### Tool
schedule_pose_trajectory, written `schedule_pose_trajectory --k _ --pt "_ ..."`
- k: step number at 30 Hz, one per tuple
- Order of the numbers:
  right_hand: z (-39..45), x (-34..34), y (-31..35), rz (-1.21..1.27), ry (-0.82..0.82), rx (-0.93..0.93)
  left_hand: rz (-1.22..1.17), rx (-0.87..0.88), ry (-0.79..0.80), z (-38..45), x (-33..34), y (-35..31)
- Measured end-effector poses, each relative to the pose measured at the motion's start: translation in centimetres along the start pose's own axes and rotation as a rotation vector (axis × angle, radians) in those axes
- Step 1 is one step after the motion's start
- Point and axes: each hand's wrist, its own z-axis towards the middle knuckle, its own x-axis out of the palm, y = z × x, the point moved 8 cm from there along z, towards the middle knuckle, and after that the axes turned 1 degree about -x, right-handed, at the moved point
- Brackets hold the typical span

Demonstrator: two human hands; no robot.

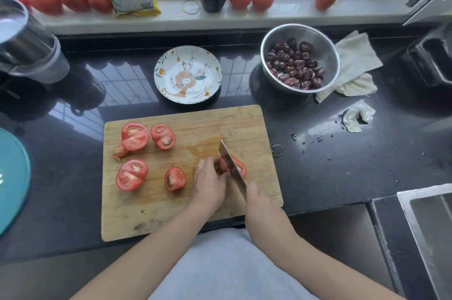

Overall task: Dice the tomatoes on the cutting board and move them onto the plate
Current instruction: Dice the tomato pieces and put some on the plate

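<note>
Left hand (209,183) steadies a tomato piece (241,167) on the board (244,126), fingers curled onto it. Right hand (259,198) grips the knife (231,165) handle; blade stands in the piece. Four more cut tomatoes (135,136) lie on the board's left half. Plate (161,72) sits on the counter (342,165) just behind the board. Bowl of dates (325,47) right of plate.

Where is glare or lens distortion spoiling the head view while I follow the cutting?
Head view: window reflections glare on the black counter behind the cutting board; wide-angle bending curves the windowsill and softens the edges; left hand, knife and tomato piece are evenly lit and fairly sharp.
</note>
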Motion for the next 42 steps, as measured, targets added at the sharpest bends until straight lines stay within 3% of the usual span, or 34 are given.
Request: schedule_pose_trajectory --k 5,12,20,30,36,42 --pt "5.4 0.1 2.7 0.048 -0.128 -0.032 0.02 -0.008 0.005 0.2 -0.3 -0.2" --pt "0.3 1.8 -0.8 -0.011 -0.001 0.018 -0.014 -0.014 -0.02 0.2 0.0 0.1" --pt "6.1 -0.2 2.9 0.09 -0.124 -0.036 -0.006 -0.015 0.008 0.1 -0.3 -0.5" --pt "4.3 -0.3 0.0 0.169 -0.094 0.076 0.008 -0.014 0.014 -0.1 -0.4 -0.9" --pt "5.9 -1.9 1.6 0.288 -0.107 0.021 0.009 -0.033 0.021 -0.3 -0.7 -1.1" --pt "2.4 -2.2 1.0 0.29 -0.155 -0.02 -0.149 -0.138 0.016 -1.1 -0.8 0.4"
